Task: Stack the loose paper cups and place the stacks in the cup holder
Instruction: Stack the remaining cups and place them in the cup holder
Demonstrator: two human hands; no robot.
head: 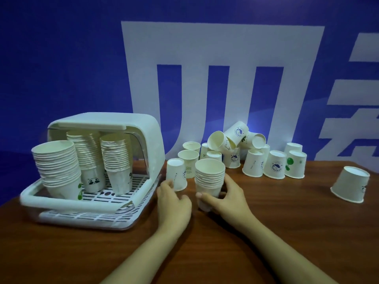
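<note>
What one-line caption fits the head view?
Right hand holds a short cup stack; left hand touches an upside-down cup beside the cup holder.

Dim bluish light, soft blur, edges warped.

The right hand [226,196] wraps the lower cups of the short stack [209,182], so the stack's base and whether it touches the table [266,232] cannot be told. The left hand [174,198] covers the near foot of the upturned cup [176,174]; its fingertips are hidden behind its own back. Both forearms run off the bottom edge. In the cup holder [98,160], the lid shades the tops of the two rear stacks [102,160], and the front stack [59,169] masks part of them. The heaped loose cups [231,144] overlap; their prints are too small to read. The white lettering on the wall [223,89] is cut off at right.
</note>
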